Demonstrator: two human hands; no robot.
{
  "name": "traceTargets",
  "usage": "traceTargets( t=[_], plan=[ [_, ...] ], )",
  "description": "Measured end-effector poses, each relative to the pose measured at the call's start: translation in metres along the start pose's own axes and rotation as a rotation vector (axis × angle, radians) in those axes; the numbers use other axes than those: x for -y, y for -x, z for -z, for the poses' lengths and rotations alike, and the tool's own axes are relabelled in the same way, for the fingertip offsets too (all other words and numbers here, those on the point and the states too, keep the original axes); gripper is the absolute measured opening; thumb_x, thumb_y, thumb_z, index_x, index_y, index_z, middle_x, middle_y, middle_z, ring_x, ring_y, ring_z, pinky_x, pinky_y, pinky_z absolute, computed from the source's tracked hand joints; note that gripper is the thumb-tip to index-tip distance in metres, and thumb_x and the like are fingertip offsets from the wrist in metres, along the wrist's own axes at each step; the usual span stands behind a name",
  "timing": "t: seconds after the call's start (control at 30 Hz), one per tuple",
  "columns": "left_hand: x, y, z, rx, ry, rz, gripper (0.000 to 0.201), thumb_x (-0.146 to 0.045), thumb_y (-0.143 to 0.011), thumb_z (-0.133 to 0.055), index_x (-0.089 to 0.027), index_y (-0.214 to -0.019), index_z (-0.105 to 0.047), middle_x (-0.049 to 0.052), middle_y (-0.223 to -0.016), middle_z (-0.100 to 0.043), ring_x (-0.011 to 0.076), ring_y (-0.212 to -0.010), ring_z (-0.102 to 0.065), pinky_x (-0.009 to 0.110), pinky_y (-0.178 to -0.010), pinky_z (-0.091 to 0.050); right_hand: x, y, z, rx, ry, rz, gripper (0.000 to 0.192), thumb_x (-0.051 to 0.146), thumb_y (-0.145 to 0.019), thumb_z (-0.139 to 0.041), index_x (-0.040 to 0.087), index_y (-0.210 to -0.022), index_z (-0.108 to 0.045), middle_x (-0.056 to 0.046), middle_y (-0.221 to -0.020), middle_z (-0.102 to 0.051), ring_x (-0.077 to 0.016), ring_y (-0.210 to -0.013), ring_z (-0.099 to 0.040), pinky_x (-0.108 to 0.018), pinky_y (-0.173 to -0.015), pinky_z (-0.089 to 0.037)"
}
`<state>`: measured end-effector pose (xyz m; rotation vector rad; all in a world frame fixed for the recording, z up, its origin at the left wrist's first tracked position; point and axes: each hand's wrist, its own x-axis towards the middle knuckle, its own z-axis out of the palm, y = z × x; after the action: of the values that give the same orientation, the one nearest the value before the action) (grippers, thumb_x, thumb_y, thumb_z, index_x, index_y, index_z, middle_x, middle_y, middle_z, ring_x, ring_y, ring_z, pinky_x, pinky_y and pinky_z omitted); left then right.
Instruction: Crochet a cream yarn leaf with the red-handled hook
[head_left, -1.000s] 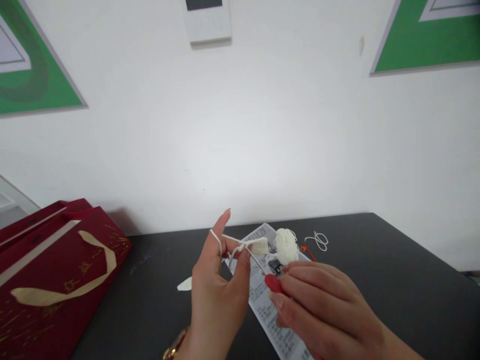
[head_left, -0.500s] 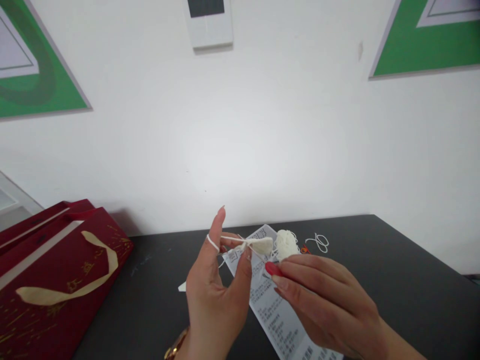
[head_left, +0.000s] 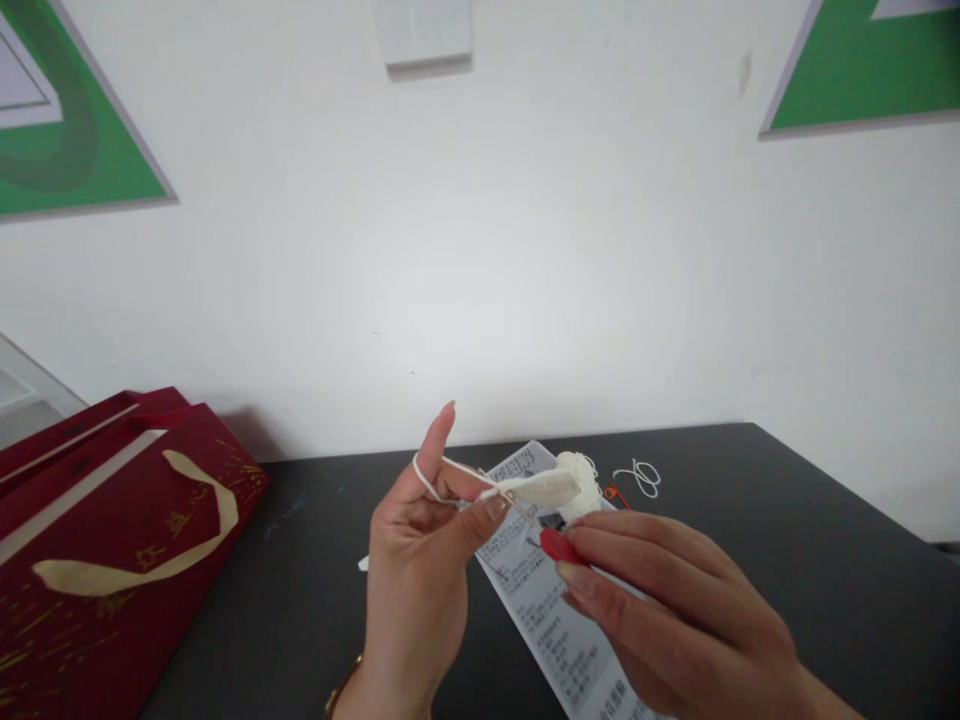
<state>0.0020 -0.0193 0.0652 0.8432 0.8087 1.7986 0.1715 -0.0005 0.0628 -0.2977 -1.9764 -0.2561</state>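
My left hand [head_left: 427,560] pinches a small white crochet piece [head_left: 544,489] between thumb and fingers. White yarn [head_left: 425,478] loops round its raised index finger and runs to the piece. In my right hand [head_left: 675,600] is a crochet hook [head_left: 559,546] with a red handle, gripped between thumb and fingers. The hook's thin metal shaft reaches up and left to the edge of the piece, beside my left thumb; its tip is too small to make out. Just behind the piece lies a white yarn ball [head_left: 577,470], partly covered by it.
A printed sheet [head_left: 555,630] lies under the hands on the black table [head_left: 787,560]. Right of the ball are an orange item [head_left: 613,493] and a loose white cord [head_left: 639,478]. Red gift bags [head_left: 150,540] stand at the left. A white wall rises behind.
The hook in my right hand has come to the crochet piece. My left thumb has lowered toward the fingers, and the piece now extends further right, over the yarn ball. The view has shifted slightly.
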Motion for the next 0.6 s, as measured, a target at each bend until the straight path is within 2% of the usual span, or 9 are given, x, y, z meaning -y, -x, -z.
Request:
traceTargets(
  t=[0.17, 0.33, 0.4, 0.5, 0.6],
  plan=[
    [0.003, 0.003, -0.002, 0.015, 0.022, -0.009, 0.063, -0.006, -0.071, -0.073, -0.033, -0.126, -0.059, -0.007, -0.063, -0.064, 0.0076, -0.056, -0.059, 0.020, -0.060, -0.051, -0.005, 0.007, -0.002, -0.036, -0.098, -0.020, 0.023, 0.009, -0.079, -0.065, 0.015, -0.100, -0.066, -0.010, -0.088, -0.076, -0.0194, -0.080, -0.072, -0.029, -0.066, -0.062],
    [0.006, 0.009, -0.004, -0.001, -0.063, -0.170, 0.067, -0.004, -0.070, -0.074, -0.037, -0.126, -0.058, -0.007, -0.063, -0.065, 0.0085, -0.064, -0.058, 0.020, -0.068, -0.049, -0.013, 0.009, -0.005, 0.007, -0.156, 0.050, 0.032, 0.003, -0.078, -0.063, 0.009, -0.109, -0.065, -0.014, -0.097, -0.075, -0.0197, -0.091, -0.070, -0.031, -0.080, -0.060],
    [0.005, 0.008, -0.004, 0.019, -0.061, -0.118, 0.069, -0.005, -0.069, -0.075, -0.035, -0.128, -0.057, -0.007, -0.063, -0.066, 0.0081, -0.063, -0.058, 0.020, -0.068, -0.048, -0.017, 0.008, -0.007, 0.002, -0.242, 0.027, 0.033, 0.002, -0.077, -0.063, 0.008, -0.109, -0.065, -0.015, -0.098, -0.075, -0.0207, -0.093, -0.069, -0.032, -0.080, -0.060],
    [-0.002, 0.006, -0.004, 0.040, -0.026, 0.036, 0.073, -0.005, -0.066, -0.078, -0.029, -0.131, -0.055, -0.005, -0.062, -0.066, 0.0078, -0.061, -0.058, 0.018, -0.065, -0.048, -0.021, 0.003, -0.009, -0.044, -0.423, -0.048, 0.030, 0.001, -0.079, -0.059, 0.009, -0.107, -0.067, -0.015, -0.095, -0.074, -0.0212, -0.091, -0.069, -0.031, -0.073, -0.061],
    [-0.009, 0.005, -0.004, 0.034, 0.002, 0.062, 0.076, -0.003, -0.064, -0.078, -0.028, -0.132, -0.054, -0.005, -0.060, -0.066, 0.0079, -0.060, -0.058, 0.018, -0.063, -0.048, -0.021, 0.000, -0.009, -0.066, -0.483, -0.082, 0.024, 0.005, -0.084, -0.056, 0.012, -0.103, -0.069, -0.013, -0.092, -0.074, -0.0199, -0.089, -0.070, -0.029, -0.070, -0.062]
  ],
)
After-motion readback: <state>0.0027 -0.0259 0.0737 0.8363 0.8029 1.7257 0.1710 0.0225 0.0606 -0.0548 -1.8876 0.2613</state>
